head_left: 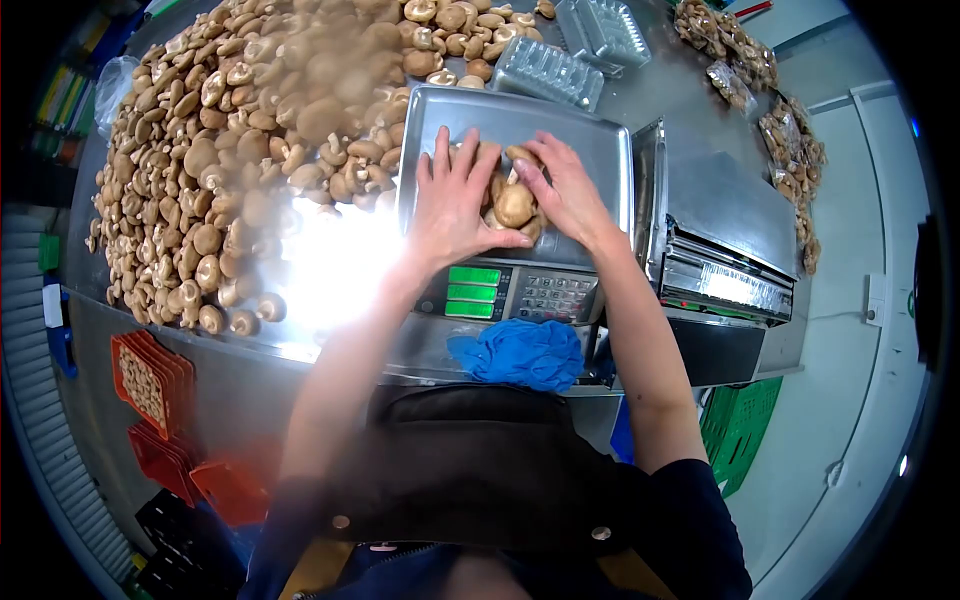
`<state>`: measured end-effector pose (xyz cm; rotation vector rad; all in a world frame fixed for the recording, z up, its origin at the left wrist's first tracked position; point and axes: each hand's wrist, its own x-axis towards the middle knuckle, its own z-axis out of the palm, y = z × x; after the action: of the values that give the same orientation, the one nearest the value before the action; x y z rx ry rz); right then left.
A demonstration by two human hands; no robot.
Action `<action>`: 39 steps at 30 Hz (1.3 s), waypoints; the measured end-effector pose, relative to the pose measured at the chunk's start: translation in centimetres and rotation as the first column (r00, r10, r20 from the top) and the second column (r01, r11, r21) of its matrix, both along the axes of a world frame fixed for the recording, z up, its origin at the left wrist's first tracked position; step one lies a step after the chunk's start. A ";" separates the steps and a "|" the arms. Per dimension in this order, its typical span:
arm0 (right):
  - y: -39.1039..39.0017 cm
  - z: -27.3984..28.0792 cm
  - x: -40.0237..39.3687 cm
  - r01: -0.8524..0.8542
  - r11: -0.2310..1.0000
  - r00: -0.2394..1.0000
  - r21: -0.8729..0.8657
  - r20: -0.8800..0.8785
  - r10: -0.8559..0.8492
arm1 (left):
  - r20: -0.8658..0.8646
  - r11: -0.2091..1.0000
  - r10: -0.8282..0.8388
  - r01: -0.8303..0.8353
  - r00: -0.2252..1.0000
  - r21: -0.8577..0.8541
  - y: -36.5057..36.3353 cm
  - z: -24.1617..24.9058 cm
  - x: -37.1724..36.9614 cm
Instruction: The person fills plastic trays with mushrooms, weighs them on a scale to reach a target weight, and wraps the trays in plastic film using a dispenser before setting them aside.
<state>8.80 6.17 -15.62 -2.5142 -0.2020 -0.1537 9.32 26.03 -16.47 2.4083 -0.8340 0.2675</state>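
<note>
Brown-capped mushrooms [515,205] lie in a small heap on the steel scale pan [590,130], between my two hands. My left hand [455,205] rests over the heap's left side, its fingers stretched and apart, the thumb pointing right along the near edge. From the right, my right hand [568,190] curls around the heap, with a mushroom [520,155] between its thumb and fingertips. Both hands hide part of the heap, and whatever lies beneath it cannot be made out. Below the pan, the scale's green display [472,292] is lit.
A large mushroom pile [200,170] covers the table's left side. Clear plastic trays [550,72] stand behind the scale. To the right are a steel wrapping machine [730,215] and packed mushrooms [790,150]. A crumpled blue cloth or glove [525,355] lies in front; orange crates [165,385] stand lower left.
</note>
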 end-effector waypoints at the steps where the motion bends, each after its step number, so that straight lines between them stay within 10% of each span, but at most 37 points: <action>1: 0.2 -0.1 -0.4 0.027 0.998 0.998 0.061 -0.064 -0.024 | 0.006 1.000 -0.007 0.007 1.000 0.006 -0.3 0.2 -0.2; 10: 3.1 -1.3 -3.6 0.137 0.968 0.932 0.208 0.305 -0.197 | 0.141 0.986 -0.001 0.024 0.990 -0.165 -0.4 -0.6 -0.9; 26: 1.9 -1.9 -4.7 -0.025 0.982 0.997 0.189 0.076 0.011 | 0.092 0.996 -0.085 0.084 0.992 0.022 0.4 -0.4 -0.6; 31: 0.0 -0.7 -5.8 0.189 0.876 0.972 0.444 0.043 -0.232 | -0.049 0.944 -0.059 0.039 0.997 -0.329 2.9 1.6 -0.6; 34: -2.5 0.1 -7.8 0.377 0.753 0.914 0.539 -0.083 -0.398 | -0.410 0.631 0.177 -0.423 0.895 -0.651 5.8 0.5 0.3; 39: -2.8 -0.2 -9.8 0.480 0.652 0.875 0.586 -0.269 -0.403 | -0.577 0.918 0.153 -0.331 0.802 -0.217 7.8 0.4 1.4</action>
<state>-0.98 3.34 -15.84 -1.8184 0.4632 -0.2278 10.76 33.79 -16.09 2.1145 -0.1907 -0.1926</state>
